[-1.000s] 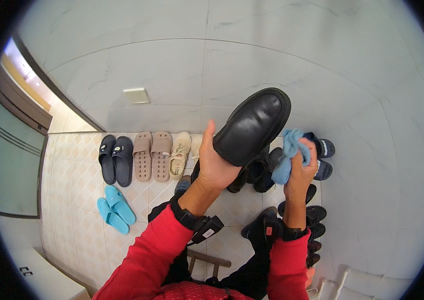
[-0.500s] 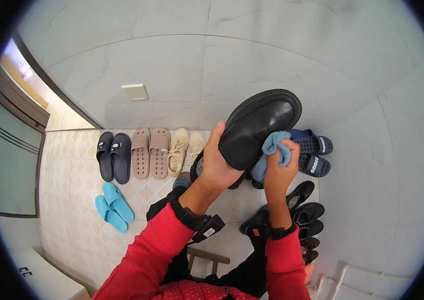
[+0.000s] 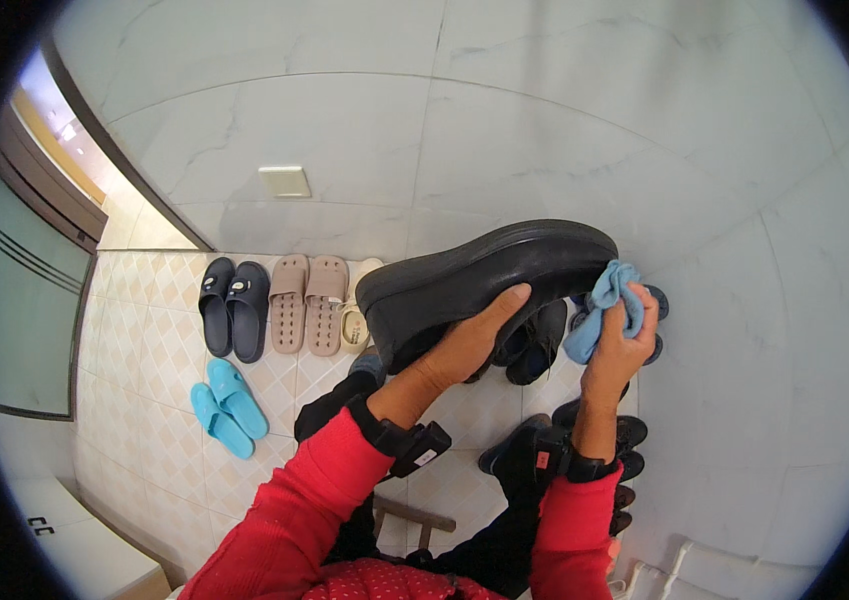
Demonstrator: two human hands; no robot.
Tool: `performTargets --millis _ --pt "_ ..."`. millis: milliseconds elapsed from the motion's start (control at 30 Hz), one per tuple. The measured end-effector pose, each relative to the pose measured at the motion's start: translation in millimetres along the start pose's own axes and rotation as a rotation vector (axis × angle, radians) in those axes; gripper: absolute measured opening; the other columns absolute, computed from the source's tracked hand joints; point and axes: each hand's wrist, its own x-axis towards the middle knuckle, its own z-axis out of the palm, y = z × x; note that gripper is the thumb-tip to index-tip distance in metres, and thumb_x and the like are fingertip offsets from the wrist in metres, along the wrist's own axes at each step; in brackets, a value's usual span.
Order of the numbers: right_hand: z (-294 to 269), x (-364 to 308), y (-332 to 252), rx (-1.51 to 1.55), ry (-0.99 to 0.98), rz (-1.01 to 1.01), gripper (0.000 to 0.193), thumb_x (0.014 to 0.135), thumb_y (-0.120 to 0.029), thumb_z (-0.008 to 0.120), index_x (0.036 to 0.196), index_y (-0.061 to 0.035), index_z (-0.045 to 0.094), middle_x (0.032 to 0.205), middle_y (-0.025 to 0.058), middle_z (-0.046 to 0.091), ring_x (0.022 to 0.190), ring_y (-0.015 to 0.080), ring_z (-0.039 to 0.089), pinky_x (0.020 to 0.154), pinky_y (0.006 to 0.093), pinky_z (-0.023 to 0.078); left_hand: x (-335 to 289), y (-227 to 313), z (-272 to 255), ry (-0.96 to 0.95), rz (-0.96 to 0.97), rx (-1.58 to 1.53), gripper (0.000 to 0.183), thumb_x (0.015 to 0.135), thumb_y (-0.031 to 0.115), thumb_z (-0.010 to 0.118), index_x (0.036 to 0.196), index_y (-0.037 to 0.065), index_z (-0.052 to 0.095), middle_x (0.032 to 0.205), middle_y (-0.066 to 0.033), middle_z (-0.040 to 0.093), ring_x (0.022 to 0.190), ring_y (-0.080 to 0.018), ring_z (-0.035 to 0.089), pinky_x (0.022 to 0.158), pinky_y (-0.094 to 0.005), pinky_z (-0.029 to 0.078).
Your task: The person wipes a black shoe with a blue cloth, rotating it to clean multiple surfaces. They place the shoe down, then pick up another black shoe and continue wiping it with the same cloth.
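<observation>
A black leather shoe (image 3: 494, 270) is held up in front of me, turned on its side with its thick sole edge uppermost. My left hand (image 3: 469, 345) is closed on it, the thumb lying along the upper and the other fingers mostly hidden. At the right end of the shoe, my right hand (image 3: 622, 345) grips a bunched light-blue cloth (image 3: 612, 295). The cloth is against or very close to the toe; I cannot tell whether it touches.
Dark slippers (image 3: 247, 312), beige slippers (image 3: 327, 312) and pale sneakers (image 3: 354, 328) line the wall at left. Turquoise slippers (image 3: 236, 398) lie nearer. Several dark shoes (image 3: 630, 432) stand along the right wall. A wooden stool (image 3: 414, 515) shows between my legs.
The shoe has been turned from its upper facing me onto its side. My left hand has shifted along it. The right hand has moved right and slightly down with the cloth.
</observation>
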Motion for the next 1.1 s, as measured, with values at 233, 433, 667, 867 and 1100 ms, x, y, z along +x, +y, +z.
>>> performTargets --millis 233,433,667,867,1100 --pt "-3 14 1 -0.159 -0.146 -0.007 0.017 0.086 -0.001 0.064 0.102 -0.0016 0.065 0.095 0.0043 0.063 0.087 0.0133 0.059 0.081 0.0259 0.047 -10 -2 9 -0.027 0.176 0.544 0.04 0.095 0.031 0.062 0.121 0.0 0.062 0.112 -0.0094 0.068 0.102 -0.0194 0.063 0.094 -0.0319 0.047" --pt "7 9 -18 -0.209 -0.435 -0.12 0.018 0.083 0.002 0.064 0.101 -0.002 0.066 0.094 0.005 0.064 0.085 0.0122 0.06 0.078 0.0239 0.047 -7 -13 2 -0.108 0.184 0.818 0.036 0.094 0.024 0.063 0.123 0.002 0.06 0.111 -0.011 0.067 0.103 -0.0202 0.062 0.094 -0.0343 0.048" --pt "34 -23 -55 -0.237 -0.78 -0.254 0.025 0.075 -0.001 0.066 0.098 -0.0095 0.068 0.093 0.0082 0.066 0.084 0.0247 0.065 0.076 0.0301 0.051 -15 -76 -39 -0.173 0.17 0.754 0.039 0.09 0.019 0.062 0.126 0.007 0.054 0.122 -0.0115 0.06 0.114 -0.0256 0.057 0.106 -0.039 0.036" --pt "30 -11 -45 -0.32 -0.571 -0.221 0.024 0.074 -0.005 0.066 0.096 -0.0129 0.068 0.093 0.0064 0.065 0.084 0.0279 0.065 0.073 0.0325 0.052 5 -73 -55 -0.254 0.049 1.088 0.041 0.095 0.024 0.058 0.13 0.004 0.052 0.128 -0.0155 0.058 0.118 -0.0279 0.056 0.105 -0.0382 0.04" --pt "12 13 -10 -0.429 -0.259 -0.167 0.019 0.079 0.002 0.064 0.097 -0.0057 0.065 0.09 0.0113 0.064 0.079 0.0245 0.064 0.074 0.029 0.049 -10 -15 -3 -0.081 0.063 0.878 0.042 0.098 0.034 0.054 0.128 0.004 0.057 0.123 -0.016 0.063 0.116 -0.0285 0.059 0.104 -0.0394 0.041"
